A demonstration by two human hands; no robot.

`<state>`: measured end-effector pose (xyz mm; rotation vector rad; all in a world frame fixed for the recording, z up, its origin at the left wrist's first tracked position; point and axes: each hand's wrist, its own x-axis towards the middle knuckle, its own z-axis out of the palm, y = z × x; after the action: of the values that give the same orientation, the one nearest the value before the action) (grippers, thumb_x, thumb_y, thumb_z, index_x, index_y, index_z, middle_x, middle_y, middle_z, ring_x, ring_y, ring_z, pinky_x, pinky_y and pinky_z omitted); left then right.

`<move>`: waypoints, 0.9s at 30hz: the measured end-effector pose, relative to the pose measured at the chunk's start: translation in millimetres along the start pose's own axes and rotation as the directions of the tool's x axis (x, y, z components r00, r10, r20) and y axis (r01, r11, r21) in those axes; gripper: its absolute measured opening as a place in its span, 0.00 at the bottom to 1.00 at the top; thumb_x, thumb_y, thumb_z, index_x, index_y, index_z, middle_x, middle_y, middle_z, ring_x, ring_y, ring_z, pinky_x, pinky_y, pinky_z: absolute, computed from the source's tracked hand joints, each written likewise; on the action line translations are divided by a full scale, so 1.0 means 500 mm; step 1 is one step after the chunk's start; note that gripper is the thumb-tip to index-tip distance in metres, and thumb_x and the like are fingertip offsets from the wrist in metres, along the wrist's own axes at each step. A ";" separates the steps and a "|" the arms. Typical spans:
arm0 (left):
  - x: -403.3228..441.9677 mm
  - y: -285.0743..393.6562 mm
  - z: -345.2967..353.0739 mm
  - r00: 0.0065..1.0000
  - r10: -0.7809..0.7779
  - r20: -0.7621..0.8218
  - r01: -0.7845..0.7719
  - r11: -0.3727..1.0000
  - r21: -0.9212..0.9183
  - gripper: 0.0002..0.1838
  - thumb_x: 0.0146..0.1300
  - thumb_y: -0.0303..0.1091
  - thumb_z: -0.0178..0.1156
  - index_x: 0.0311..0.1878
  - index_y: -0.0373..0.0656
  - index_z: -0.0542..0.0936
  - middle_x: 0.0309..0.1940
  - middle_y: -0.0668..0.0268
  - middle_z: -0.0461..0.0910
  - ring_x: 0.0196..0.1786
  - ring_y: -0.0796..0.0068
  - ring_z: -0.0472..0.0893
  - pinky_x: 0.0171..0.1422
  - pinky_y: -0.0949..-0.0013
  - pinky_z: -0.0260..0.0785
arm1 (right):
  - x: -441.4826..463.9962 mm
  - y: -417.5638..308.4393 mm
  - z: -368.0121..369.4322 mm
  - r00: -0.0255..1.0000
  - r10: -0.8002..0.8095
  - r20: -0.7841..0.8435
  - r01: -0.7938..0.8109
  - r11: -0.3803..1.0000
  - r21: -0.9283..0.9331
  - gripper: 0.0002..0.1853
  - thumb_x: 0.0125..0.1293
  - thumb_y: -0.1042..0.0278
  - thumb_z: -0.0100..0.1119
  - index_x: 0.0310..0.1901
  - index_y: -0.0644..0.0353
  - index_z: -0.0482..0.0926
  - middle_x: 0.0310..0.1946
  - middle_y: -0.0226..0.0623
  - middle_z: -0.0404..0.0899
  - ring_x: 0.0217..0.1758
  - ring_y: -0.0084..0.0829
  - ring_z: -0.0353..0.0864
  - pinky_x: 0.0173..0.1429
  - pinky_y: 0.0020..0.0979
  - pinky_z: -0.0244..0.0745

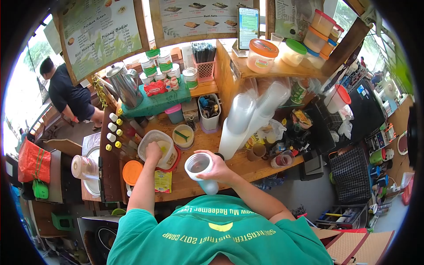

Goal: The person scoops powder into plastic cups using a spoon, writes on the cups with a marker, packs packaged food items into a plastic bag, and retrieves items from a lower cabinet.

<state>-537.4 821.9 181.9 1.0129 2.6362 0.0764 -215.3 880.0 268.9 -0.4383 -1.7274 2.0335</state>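
Note:
My left hand (pixel 153 152) is lowered into a clear rectangular plastic tub (pixel 143 153) with some pale yellow-green contents. Its fingers look closed, but what they hold, if anything, is hidden. In front of my chest, my right hand (pixel 219 170) is wrapped round a translucent plastic jar (pixel 198 164) with a white threaded rim, tilted so its open mouth shows. Beside the tub stands a round tub (pixel 183 135) of cream-coloured contents with a green scoop (pixel 180 134) in it. A yellow packet (pixel 163 181) and an orange lid (pixel 132 172) lie near my left forearm.
Stacked plastic cups (pixel 239 115) rise right of the jar. Bottles with white and yellow caps (pixel 113 127) line the left edge. A metal pitcher (pixel 123 84) and several cans (pixel 164 61) stand at the back. A phone (pixel 248 28) stands upright above. One person (pixel 70 92) is outside, left.

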 end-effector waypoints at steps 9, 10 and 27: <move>0.097 -0.032 0.076 0.883 0.342 0.321 -0.456 0.787 0.415 0.17 0.45 0.27 0.73 0.43 0.41 0.89 0.44 0.48 0.87 0.49 0.52 0.87 0.54 0.55 0.79 | 0.007 0.019 -0.027 0.996 -0.014 -0.085 0.006 0.996 -0.093 0.49 0.41 0.69 0.84 0.67 0.63 0.67 0.55 0.37 0.81 0.58 0.27 0.80 0.65 0.32 0.76; 0.110 -0.035 0.073 0.833 0.348 0.430 -0.533 0.712 0.457 0.14 0.46 0.28 0.73 0.39 0.39 0.89 0.41 0.49 0.88 0.40 0.54 0.88 0.48 0.57 0.80 | 0.021 0.016 -0.021 0.998 -0.014 -0.061 0.006 0.993 -0.117 0.49 0.41 0.68 0.84 0.67 0.63 0.68 0.55 0.37 0.81 0.58 0.27 0.81 0.65 0.32 0.76; -0.154 -0.085 -0.131 0.997 -0.033 0.068 0.075 0.260 -0.963 0.07 0.68 0.25 0.62 0.42 0.32 0.86 0.25 0.63 0.81 0.25 0.73 0.79 0.28 0.68 0.72 | 0.271 0.079 0.106 0.998 0.040 0.038 -0.014 0.855 -0.519 0.52 0.38 0.53 0.85 0.64 0.70 0.69 0.54 0.50 0.80 0.58 0.38 0.82 0.63 0.34 0.77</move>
<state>-531.2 743.1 258.0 0.3986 1.8699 1.4706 -362.5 900.0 244.1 -0.5833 -2.3123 1.5753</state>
